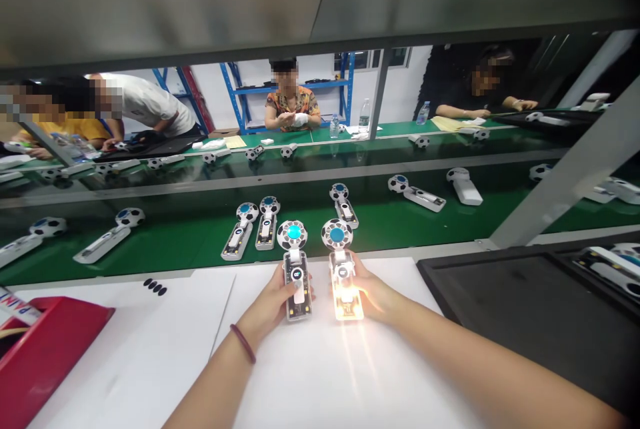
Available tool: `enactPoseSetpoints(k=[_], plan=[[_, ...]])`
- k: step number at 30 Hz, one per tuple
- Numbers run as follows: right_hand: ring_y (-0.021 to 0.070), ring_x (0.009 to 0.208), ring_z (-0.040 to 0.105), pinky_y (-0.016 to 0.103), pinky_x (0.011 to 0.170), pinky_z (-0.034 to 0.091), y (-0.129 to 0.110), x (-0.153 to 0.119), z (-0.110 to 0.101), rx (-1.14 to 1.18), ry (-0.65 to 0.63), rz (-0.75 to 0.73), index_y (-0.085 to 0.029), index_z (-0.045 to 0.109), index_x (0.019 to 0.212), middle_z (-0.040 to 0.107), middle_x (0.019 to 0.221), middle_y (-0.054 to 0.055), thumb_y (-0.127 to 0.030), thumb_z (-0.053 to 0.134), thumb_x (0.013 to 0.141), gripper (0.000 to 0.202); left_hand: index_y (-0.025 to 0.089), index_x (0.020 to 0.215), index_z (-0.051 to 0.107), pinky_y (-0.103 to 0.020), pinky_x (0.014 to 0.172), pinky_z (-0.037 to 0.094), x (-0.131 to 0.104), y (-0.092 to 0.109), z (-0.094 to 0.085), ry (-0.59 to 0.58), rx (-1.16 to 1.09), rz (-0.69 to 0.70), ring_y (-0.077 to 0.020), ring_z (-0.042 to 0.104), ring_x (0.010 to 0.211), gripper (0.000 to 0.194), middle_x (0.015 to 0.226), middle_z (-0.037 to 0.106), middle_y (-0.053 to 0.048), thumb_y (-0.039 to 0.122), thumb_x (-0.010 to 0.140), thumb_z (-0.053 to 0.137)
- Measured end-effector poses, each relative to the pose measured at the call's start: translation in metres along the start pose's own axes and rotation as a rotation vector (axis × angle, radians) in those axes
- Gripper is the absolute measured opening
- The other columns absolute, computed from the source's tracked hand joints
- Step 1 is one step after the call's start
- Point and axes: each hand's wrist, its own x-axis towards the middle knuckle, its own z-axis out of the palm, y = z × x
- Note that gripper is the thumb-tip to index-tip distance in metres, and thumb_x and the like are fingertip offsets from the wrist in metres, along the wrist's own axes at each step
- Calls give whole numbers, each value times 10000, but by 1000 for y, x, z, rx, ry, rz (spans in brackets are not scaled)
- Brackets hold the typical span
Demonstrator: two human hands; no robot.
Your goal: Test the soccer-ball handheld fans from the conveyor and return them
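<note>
My left hand [283, 292] is closed around a handheld device [299, 305] with a clear-fronted body and a round, football-patterned head. The head's centre glows cyan, and a small round display is lit on the body. The left thumb lies on the white part of its front. A second device of the same kind [337, 235] is gripped by my right hand [373, 289]. Its body shines bright yellow-white, and the glare hides the right thumb's exact contact. Both devices are held upright, side by side with a gap between, above a white work surface [300, 382].
Several similar devices lie on the green conveyor belt [190, 235] beyond. A black tray [510, 335] is at right, a red bin [55, 342] at left, with black oval pads [155, 287] nearby. A metal post [565, 169] and overhead shelf frame the view. Co-workers sit opposite.
</note>
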Motion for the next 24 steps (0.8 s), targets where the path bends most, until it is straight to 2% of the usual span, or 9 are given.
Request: enactPoseSetpoints(k=[9, 14, 17, 24], plan=[[177, 670, 597, 311, 644, 438, 1, 0, -2, -40, -24, -4, -286, 248, 1172, 560, 757, -19, -163, 623, 612, 685, 200, 1016, 378, -399, 736, 464, 2, -4, 0, 27, 37, 30, -193, 588, 727, 426, 928, 534, -51, 291, 705, 654], [176, 713, 596, 304, 663, 436, 0, 0, -4, -60, -62, 7, -278, 236, 1191, 568, 763, -13, -153, 646, 600, 730, 232, 1130, 316, -401, 783, 451, 2, -3, -2, 22, 8, 16, -194, 584, 778, 583, 890, 536, -33, 251, 679, 684], [152, 693, 583, 282, 648, 431, -1, 0, -2, -70, -38, 13, -296, 241, 1202, 554, 769, -28, -124, 655, 572, 773, 255, 1168, 310, -386, 791, 449, 1, -3, -3, 12, 7, 20, -178, 575, 785, 660, 894, 532, -23, 216, 647, 713], [147, 689, 580, 280, 640, 431, -1, 0, -2, -60, -28, 12, -307, 250, 1198, 551, 806, -27, -101, 636, 573, 763, 265, 1179, 329, -406, 839, 437, -1, -2, -1, 26, -23, 0, -176, 566, 811, 665, 899, 554, -28, 181, 639, 707]])
